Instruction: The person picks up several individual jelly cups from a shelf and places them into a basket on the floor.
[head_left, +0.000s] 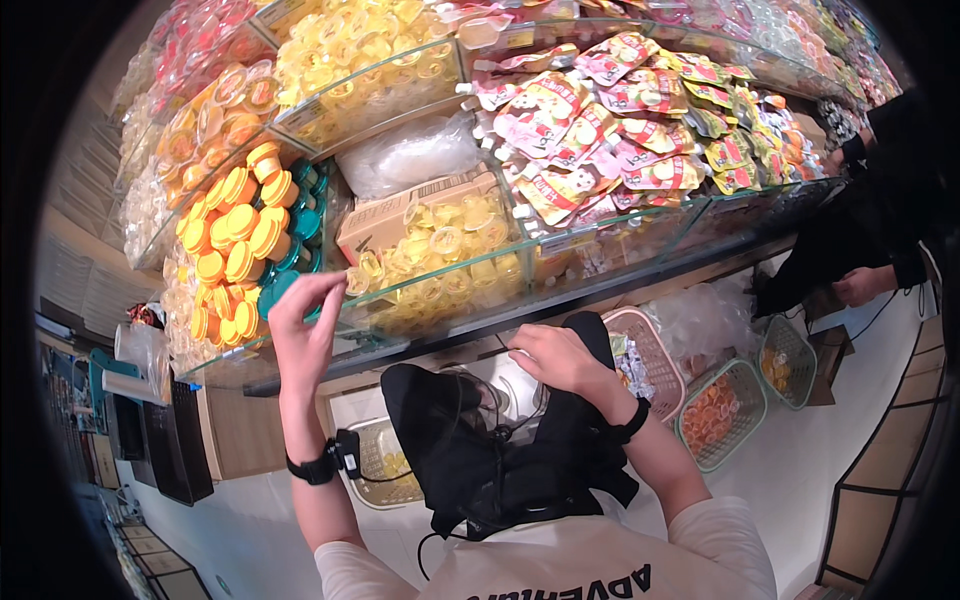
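Note:
My left hand (304, 326) reaches over the front glass edge of the display. Its thumb and fingertips pinch the rim of a clear-lidded yellow jelly cup (358, 282), beside a loose pile of yellow jelly cups (446, 240) in the same compartment. Behind that pile lie a cardboard box (394, 214) and a clear plastic bag (409, 159). Just left of the hand are orange-lidded cups (241, 225) and teal-lidded cups (304, 223). My right hand (559, 360) is held by my right knee, fingers loosely bent, with nothing visible in it.
Spouted pouches (551, 124) fill the compartment to the right. A low glass wall (622, 225) runs along the display's front. On the floor stand a pink basket (671, 375), green baskets (761, 397) and a beige basket (367, 495). Another person (862, 217) is at the right.

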